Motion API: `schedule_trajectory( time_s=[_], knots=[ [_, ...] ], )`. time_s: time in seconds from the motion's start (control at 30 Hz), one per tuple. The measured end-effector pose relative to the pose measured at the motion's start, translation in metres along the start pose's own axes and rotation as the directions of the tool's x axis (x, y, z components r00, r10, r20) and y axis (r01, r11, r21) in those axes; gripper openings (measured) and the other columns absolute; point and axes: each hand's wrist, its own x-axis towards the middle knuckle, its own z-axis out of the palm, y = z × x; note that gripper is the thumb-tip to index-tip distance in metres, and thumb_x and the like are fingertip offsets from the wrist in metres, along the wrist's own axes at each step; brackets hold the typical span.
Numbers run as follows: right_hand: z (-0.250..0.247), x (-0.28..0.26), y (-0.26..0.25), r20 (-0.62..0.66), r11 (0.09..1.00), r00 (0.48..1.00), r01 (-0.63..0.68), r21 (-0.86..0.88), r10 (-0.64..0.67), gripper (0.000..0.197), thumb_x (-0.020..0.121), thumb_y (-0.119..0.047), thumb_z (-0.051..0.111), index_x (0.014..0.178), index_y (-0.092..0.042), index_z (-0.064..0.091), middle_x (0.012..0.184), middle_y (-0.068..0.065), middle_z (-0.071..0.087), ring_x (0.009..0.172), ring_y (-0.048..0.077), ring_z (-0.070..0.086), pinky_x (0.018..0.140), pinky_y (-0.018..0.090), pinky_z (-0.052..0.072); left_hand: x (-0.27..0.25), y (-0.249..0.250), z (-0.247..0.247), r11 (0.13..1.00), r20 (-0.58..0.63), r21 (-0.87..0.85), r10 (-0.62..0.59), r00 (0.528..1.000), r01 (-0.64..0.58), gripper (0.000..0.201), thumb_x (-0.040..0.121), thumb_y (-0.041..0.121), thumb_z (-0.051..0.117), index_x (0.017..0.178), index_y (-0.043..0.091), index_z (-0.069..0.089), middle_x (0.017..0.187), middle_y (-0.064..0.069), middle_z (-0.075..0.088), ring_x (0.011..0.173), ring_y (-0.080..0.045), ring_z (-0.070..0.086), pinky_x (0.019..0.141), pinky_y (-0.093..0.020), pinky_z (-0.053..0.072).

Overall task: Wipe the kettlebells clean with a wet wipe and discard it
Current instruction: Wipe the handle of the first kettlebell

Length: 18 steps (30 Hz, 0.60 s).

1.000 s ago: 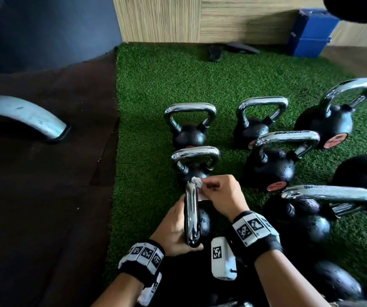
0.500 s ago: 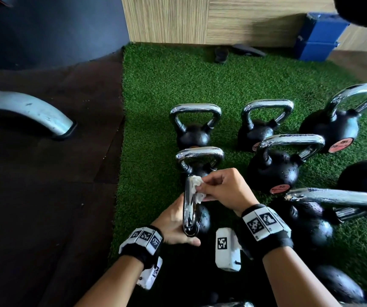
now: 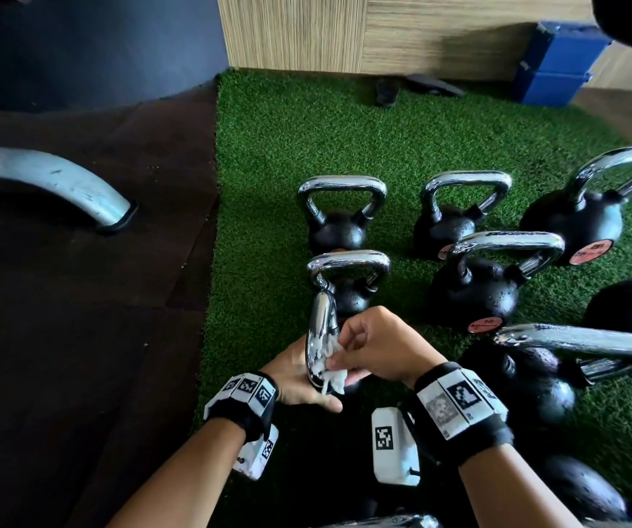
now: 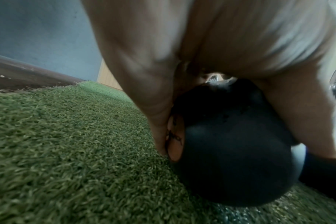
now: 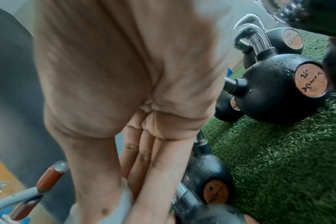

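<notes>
Two hands share the nearest kettlebell (image 3: 320, 337) on the turf (image 3: 268, 146): the left hand (image 3: 291, 379) grips its handle, the right hand (image 3: 379, 344) pinches the wipe (image 3: 331, 369) there; rub with firm, overlapping strokes

The right hand (image 3: 377, 346) has slid the wet wipe (image 3: 331, 369) down the chrome handle (image 3: 320, 337) from its top end to its lower end (toward the frame's bottom), close beside the left hand (image 3: 299, 379).
</notes>
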Motion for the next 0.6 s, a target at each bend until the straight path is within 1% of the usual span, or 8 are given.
schedule_trajectory(
  time_s=[0.07, 0.13, 0.2, 0.27, 0.33, 0.43, 0.5, 0.6],
  knots=[
    [0.001, -0.001, 0.000, 0.024, 0.999, 1.000, 0.004, -0.050, -0.003, 0.029, 0.069, -0.002, 0.086, 0.085, 0.010, 0.065, 0.083, 0.027, 0.073, 0.080, 0.042, 0.073, 0.075, 0.055, 0.060, -0.003, 0.002, -0.001, 1.000, -0.011, 0.006, -0.004, 1.000, 0.004, 0.049, 0.061, 0.019, 0.096, 0.097, 0.036, 0.067, 0.105, 0.005, 0.071, 0.106, -0.010, 0.069, 0.102, -0.042, 0.053],
    [0.001, -0.001, 0.000, 0.018, 0.995, 1.000, 0.016, -0.100, -0.014, 0.030, 0.067, -0.004, 0.088, 0.083, 0.007, 0.066, 0.082, 0.025, 0.073, 0.078, 0.040, 0.073, 0.072, 0.052, 0.061, -0.005, 0.007, -0.002, 1.000, 0.008, 0.028, -0.010, 1.000, 0.010, 0.042, 0.062, 0.022, 0.094, 0.078, 0.047, 0.065, 0.086, 0.019, 0.069, 0.087, 0.001, 0.068, 0.088, -0.028, 0.056],
    [0.002, 0.000, 0.003, 0.023, 0.991, 1.000, 0.015, -0.134, -0.012, 0.028, 0.066, -0.005, 0.089, 0.080, 0.005, 0.067, 0.077, 0.021, 0.074, 0.073, 0.035, 0.074, 0.068, 0.046, 0.062, -0.006, 0.009, -0.003, 1.000, 0.052, 0.022, -0.014, 0.999, 0.013, 0.038, 0.062, 0.026, 0.093, 0.075, 0.046, 0.063, 0.078, 0.030, 0.065, 0.076, 0.011, 0.061, 0.077, -0.011, 0.046],
    [0.004, 0.001, 0.007, 0.035, 0.982, 0.999, 0.018, -0.186, -0.012, 0.023, 0.065, -0.004, 0.089, 0.074, -0.001, 0.068, 0.068, 0.012, 0.074, 0.066, 0.027, 0.075, 0.060, 0.035, 0.062, -0.006, 0.008, -0.003, 0.999, 0.064, 0.036, -0.035, 0.997, 0.033, 0.038, 0.065, 0.028, 0.093, 0.081, 0.031, 0.059, 0.075, 0.035, 0.064, 0.074, 0.016, 0.058, 0.076, -0.009, 0.040],
    [0.008, 0.001, 0.013, 0.018, 0.969, 0.999, 0.036, -0.244, -0.032, 0.023, 0.064, -0.004, 0.089, 0.067, -0.008, 0.067, 0.058, 0.003, 0.070, 0.059, 0.021, 0.073, 0.052, 0.028, 0.059, -0.005, 0.004, -0.004, 0.998, 0.074, 0.026, -0.060, 0.995, 0.058, 0.042, 0.069, 0.023, 0.091, 0.080, 0.021, 0.051, 0.072, 0.030, 0.065, 0.070, 0.016, 0.058, 0.073, -0.007, 0.041],
    [0.012, 0.002, 0.022, -0.010, 0.952, 0.998, 0.055, -0.301, -0.061, 0.025, 0.063, -0.007, 0.090, 0.064, -0.013, 0.066, 0.058, -0.001, 0.067, 0.057, 0.020, 0.072, 0.056, 0.036, 0.061, -0.005, 0.004, -0.004, 0.994, 0.049, -0.058, -0.089, 0.995, 0.092, 0.040, 0.080, 0.002, 0.080, 0.084, 0.027, 0.049, 0.077, 0.015, 0.058, 0.062, 0.014, 0.061, 0.062, -0.006, 0.047],
    [0.011, 0.004, 0.027, -0.010, 0.938, 0.994, 0.103, -0.330, -0.113, 0.021, 0.064, -0.013, 0.090, 0.068, -0.014, 0.070, 0.060, -0.003, 0.068, 0.056, 0.010, 0.070, 0.058, 0.034, 0.061, -0.007, 0.009, -0.004, 0.994, 0.056, -0.070, -0.083, 0.995, 0.086, 0.029, 0.077, 0.017, 0.084, 0.089, 0.027, 0.060, 0.082, 0.007, 0.067, 0.073, 0.007, 0.067, 0.071, -0.012, 0.053],
    [0.007, 0.007, 0.029, 0.009, 0.875, 0.969, 0.225, -0.429, -0.245, 0.013, 0.071, -0.021, 0.086, 0.082, -0.021, 0.079, 0.062, -0.016, 0.064, 0.057, -0.008, 0.057, 0.057, 0.011, 0.045, -0.013, 0.015, -0.003, 0.999, 0.151, -0.041, -0.006, 0.989, 0.013, 0.055, 0.072, 0.020, 0.089, 0.121, 0.027, 0.065, 0.114, 0.017, 0.072, 0.111, 0.003, 0.065, 0.099, -0.013, 0.046]
  ],
)
